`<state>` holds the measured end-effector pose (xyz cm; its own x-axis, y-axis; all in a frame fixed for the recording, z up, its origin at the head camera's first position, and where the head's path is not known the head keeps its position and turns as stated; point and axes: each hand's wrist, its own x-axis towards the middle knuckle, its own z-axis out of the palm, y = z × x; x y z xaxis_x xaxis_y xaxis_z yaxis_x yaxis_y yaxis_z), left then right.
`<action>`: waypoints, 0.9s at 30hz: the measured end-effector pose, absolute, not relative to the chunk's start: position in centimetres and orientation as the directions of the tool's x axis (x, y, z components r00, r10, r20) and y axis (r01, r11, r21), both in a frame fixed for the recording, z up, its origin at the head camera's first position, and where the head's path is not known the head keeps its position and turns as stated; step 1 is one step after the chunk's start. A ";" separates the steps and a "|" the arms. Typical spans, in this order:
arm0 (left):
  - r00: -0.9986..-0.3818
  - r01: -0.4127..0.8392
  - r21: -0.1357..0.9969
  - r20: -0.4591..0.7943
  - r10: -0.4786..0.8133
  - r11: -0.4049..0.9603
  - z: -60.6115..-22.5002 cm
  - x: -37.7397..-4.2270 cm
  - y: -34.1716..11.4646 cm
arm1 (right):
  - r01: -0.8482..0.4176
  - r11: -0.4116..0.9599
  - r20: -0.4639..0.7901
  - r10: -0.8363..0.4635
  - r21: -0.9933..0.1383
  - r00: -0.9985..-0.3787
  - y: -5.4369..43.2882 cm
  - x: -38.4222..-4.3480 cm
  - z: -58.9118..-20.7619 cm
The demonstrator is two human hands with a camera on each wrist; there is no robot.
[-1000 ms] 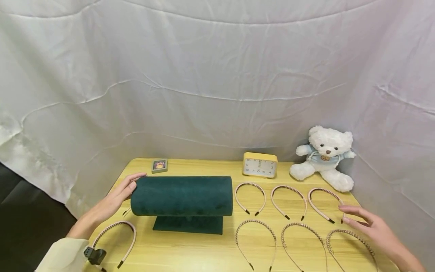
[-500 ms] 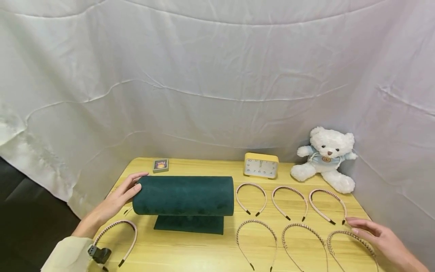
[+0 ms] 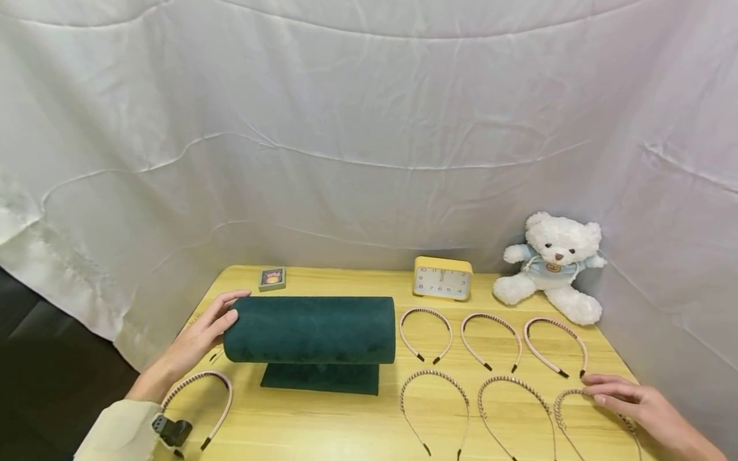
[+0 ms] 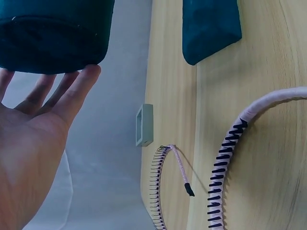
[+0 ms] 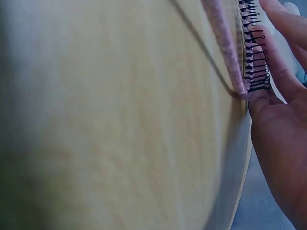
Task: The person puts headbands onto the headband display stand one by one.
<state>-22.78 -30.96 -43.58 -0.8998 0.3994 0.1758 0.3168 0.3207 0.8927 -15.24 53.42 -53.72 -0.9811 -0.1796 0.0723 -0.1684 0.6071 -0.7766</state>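
My left hand (image 3: 198,336) rests its fairly straight fingers and thumb on the left end of a dark green velvet roll on a stand (image 3: 311,330). From below, in the left wrist view, the fingertips of the left hand (image 4: 41,129) meet the roll's rim. At the front right, my right hand (image 3: 637,400) reaches over a toothed headband (image 3: 558,413), fingers loosely bent and partly hiding its arch. Up close in the right wrist view, the pink-wrapped headband (image 5: 223,48) has its black teeth right beside the fingers of the right hand (image 5: 280,115).
More headbands lie right of the stand in two rows, one being the back right headband (image 3: 585,352). Another headband (image 3: 229,406) lies front left. A small boxed card (image 3: 272,279), a yellow clock (image 3: 442,279) and a white teddy bear (image 3: 553,256) stand along the back.
My right hand has moved from the back right headband toward the front one and now overlaps its arch. The left hand has stayed on the green roll.
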 end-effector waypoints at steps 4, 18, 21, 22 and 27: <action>-0.898 0.317 0.895 0.177 0.402 0.313 -43.6 -22.7 -31.0 | -0.175 0.591 0.059 -0.210 -0.788 -0.976 53.7 -15.5 -53.8; -0.892 0.325 0.899 0.188 0.411 0.295 -43.7 -22.9 -31.2 | -0.242 0.604 0.007 -0.364 -0.759 -0.931 55.2 -16.9 -54.0; -0.893 0.321 0.899 0.182 0.412 0.297 -43.7 -22.9 -31.2 | -0.227 0.644 0.006 -0.327 -0.731 -0.945 54.8 -16.8 -53.7; -0.893 0.320 0.900 0.181 0.412 0.297 -43.7 -23.0 -31.2 | -0.225 0.660 0.010 -0.313 -0.717 -0.950 54.6 -16.7 -53.4; -0.896 0.313 0.900 0.173 0.409 0.304 -43.6 -23.0 -31.1 | -0.237 0.741 0.071 -0.248 -0.628 -0.966 53.7 -16.2 -52.4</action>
